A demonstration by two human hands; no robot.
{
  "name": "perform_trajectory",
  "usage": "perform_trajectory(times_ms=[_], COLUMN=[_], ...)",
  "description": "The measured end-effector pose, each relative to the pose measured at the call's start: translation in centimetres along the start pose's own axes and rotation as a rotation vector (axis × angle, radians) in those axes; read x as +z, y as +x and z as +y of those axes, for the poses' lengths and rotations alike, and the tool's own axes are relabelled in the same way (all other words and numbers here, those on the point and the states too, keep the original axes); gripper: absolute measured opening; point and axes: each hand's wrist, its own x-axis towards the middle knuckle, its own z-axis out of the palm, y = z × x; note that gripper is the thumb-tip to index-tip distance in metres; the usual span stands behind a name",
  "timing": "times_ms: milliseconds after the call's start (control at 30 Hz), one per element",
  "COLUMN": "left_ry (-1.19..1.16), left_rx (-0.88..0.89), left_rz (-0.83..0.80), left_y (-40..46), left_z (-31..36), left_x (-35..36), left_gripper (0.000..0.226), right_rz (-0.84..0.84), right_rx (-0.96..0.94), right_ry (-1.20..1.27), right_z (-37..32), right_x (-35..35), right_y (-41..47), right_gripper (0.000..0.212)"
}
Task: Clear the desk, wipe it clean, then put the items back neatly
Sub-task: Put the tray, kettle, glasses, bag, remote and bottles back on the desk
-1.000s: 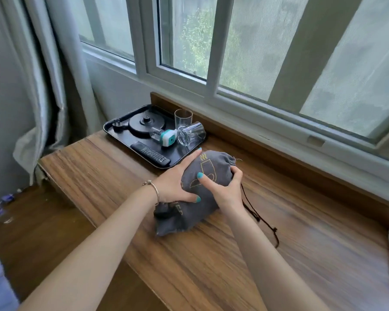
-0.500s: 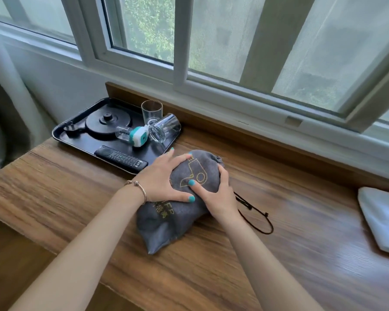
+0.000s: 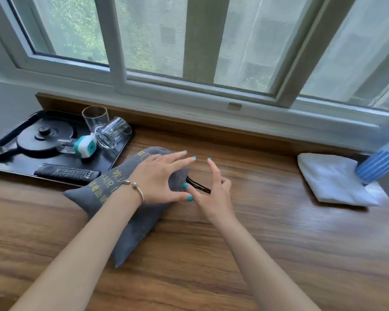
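Note:
A grey drawstring bag (image 3: 130, 223) with yellow lettering lies slanted on the wooden desk (image 3: 267, 254), its mouth pointing right. My left hand (image 3: 160, 178) rests on the bag's upper end with fingers spread and straight. My right hand (image 3: 213, 194) is just right of the bag's mouth, index finger raised and the other fingers curled. The bag's black cord (image 3: 198, 187) runs into that palm, and the fingers seem to hold it.
A black tray (image 3: 0, 163) at the left holds a kettle base (image 3: 43, 136), two glasses (image 3: 108, 131), one on its side, a teal-and-white gadget (image 3: 85, 145) and a remote (image 3: 67, 172). A folded white cloth (image 3: 332, 178) and a blue striped thing (image 3: 377, 164) lie at the right.
Both hands have let go of the bag's bulging top. My left hand now lies flat on it, my right hand has shifted right to the cord. The view has swung right.

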Motion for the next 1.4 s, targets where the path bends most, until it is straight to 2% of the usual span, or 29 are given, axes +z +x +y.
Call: perform_trajectory(times_ms=[200, 333, 467, 767, 1000, 1233, 1400], left_ry=[-0.136, -0.222, -0.267, -0.286, -0.332, -0.164, -0.074], left_rx=[0.112, 0.2, 0.327, 0.613, 0.766, 0.822, 0.8], left_rz=[-0.143, -0.205, -0.246, -0.342, -0.451, -0.7, -0.85], left_y=[4.1, 7.3, 10.3, 14.1, 12.9, 10.9, 10.0], left_z=[6.6, 13.0, 21.2, 42.0, 57.8, 69.6, 74.6], left_x=[2.1, 3.8, 5.1, 10.1, 15.0, 21.5, 26.1], left_gripper=[0.092, 0.105, 0.087, 0.072, 0.061, 0.063, 0.065], right_rz=[0.106, 0.215, 0.315, 0.515, 0.659, 0.632, 0.608], right_rx=[0.053, 0.112, 0.173, 0.332, 0.475, 0.758, 0.929], right_ry=[0.025, 0.06, 0.06, 0.058, 0.015, -0.053, -0.011], right_z=[4.2, 7.6, 11.6, 22.6, 30.9, 38.6, 43.9], right_x=[-6.1, -11.5, -18.0, -32.9, -41.5, -46.3, -47.8], right_y=[-1.6, -3.4, -6.5, -17.3, -26.6, -33.8, -36.9], right_gripper=[0.093, 0.094, 0.094, 0.098, 0.088, 0.069, 0.066])
